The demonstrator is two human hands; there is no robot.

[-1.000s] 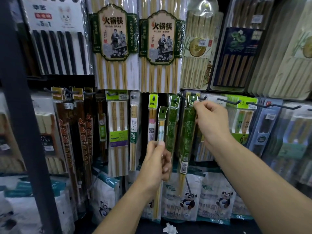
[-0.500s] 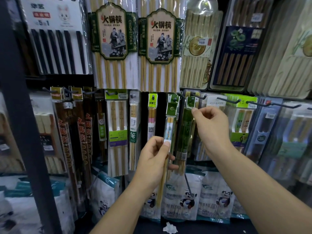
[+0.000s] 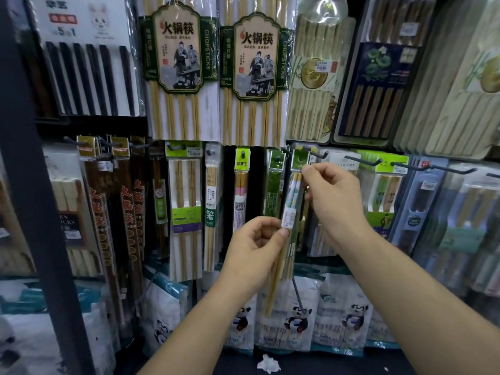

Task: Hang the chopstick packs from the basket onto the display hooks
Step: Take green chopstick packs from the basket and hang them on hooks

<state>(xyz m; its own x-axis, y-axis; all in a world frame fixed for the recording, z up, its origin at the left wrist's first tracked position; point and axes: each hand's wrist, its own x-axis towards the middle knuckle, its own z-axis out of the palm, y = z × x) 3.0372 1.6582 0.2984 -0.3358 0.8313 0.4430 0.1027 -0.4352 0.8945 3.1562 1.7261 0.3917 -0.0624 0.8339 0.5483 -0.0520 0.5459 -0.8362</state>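
Shifting rightward since a second ago: the chopstick pack [image 3: 291,197] is now lying under the right hand [image 3: 335,201], no longer out to the left of the hanging stock.

- Left hand [image 3: 257,250] is curling round the pack's middle, thumb pressing just below the white label, and carrying the weight.
- Right hand is pinching the pack's top just beneath the green header [image 3: 299,159], fingertips together on it.
- Long axis is running near vertical, with the top leaning slightly right and the bare stick tips pointing down past the left wrist.
- Display hook [image 3: 315,153] is sitting just above and right of the header, tip pointing out toward the person. Whether the header hole is already on it cannot be told.
- Right hand is the nearer one to the hook. Judgement: it is steering the hole while the left is only steadying.
- Basket is not showing.
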